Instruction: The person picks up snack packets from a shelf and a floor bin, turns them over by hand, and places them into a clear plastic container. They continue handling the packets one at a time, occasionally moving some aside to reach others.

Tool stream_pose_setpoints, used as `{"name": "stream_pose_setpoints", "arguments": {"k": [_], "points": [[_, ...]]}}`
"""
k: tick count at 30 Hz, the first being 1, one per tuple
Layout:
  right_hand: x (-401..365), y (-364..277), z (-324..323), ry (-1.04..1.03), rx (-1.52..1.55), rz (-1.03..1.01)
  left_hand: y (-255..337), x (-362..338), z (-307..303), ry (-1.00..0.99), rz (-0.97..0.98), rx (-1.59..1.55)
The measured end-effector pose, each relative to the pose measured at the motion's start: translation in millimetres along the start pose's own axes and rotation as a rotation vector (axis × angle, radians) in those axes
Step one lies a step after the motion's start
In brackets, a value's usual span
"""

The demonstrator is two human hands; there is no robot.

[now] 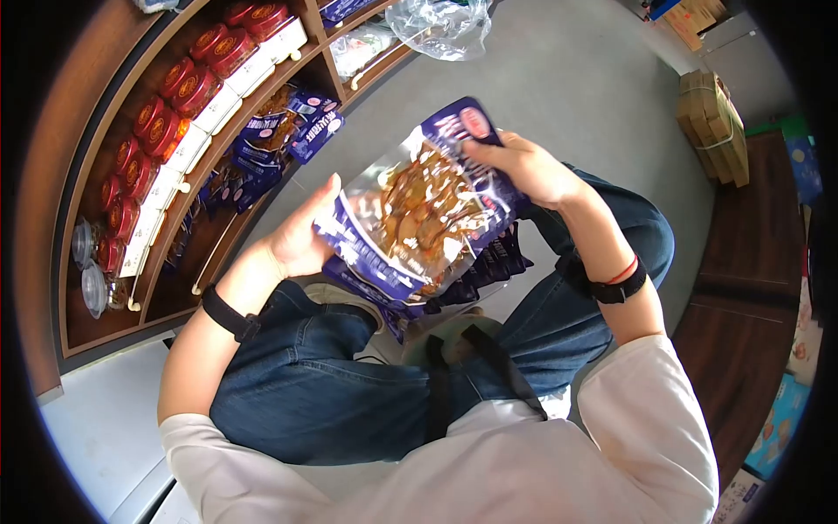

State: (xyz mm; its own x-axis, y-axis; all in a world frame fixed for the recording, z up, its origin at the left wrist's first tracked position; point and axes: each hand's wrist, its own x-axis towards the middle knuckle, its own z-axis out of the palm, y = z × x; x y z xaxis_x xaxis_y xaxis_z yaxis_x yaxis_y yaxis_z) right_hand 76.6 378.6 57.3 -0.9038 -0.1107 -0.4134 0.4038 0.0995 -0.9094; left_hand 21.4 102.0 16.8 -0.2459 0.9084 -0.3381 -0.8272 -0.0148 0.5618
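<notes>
Between my hands is a large snack bag (423,205), dark blue at both ends with a clear window showing brown, glossy pieces inside. It is tilted, its blue top pointing to the upper right. My right hand (524,168) grips the upper right edge, thumb on the front and fingers behind. At the lower left edge, my left hand (305,234) is closed on the bag with its thumb raised; its other fingers are partly hidden behind it. Beneath, between my legs, more blue bags (499,262) stand in a row, partly covered by the held one.
To the left, a curved wooden shelf holds red-lidded jars (161,131) above similar blue bags (262,144). Clear plastic wrap (441,26) hangs over the shelf's far end. Tied cardboard bundles (711,127) stand at right beside a dark wooden cabinet (742,253). Grey floor (567,79) lies ahead.
</notes>
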Motion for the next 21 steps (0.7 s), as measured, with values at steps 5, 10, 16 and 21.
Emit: {"name": "stream_pose_setpoints", "arguments": {"k": [5, 10, 16, 21], "points": [[-18, -4, 1, 0.097, 0.324, 0.074, 10, -4, 12, -0.081, -0.016, 0.332], [-20, 4, -17, 0.165, -0.086, 0.01, 1, 17, 0, 0.139, -0.024, 0.648], [-14, 25, -33, 0.311, -0.061, -0.083, 13, 3, -28, 0.31, -0.083, 0.828], [-4, 49, -49, 0.15, -1.015, -0.015, 3, -5, -73, 0.509, -0.017, 0.825]]}}
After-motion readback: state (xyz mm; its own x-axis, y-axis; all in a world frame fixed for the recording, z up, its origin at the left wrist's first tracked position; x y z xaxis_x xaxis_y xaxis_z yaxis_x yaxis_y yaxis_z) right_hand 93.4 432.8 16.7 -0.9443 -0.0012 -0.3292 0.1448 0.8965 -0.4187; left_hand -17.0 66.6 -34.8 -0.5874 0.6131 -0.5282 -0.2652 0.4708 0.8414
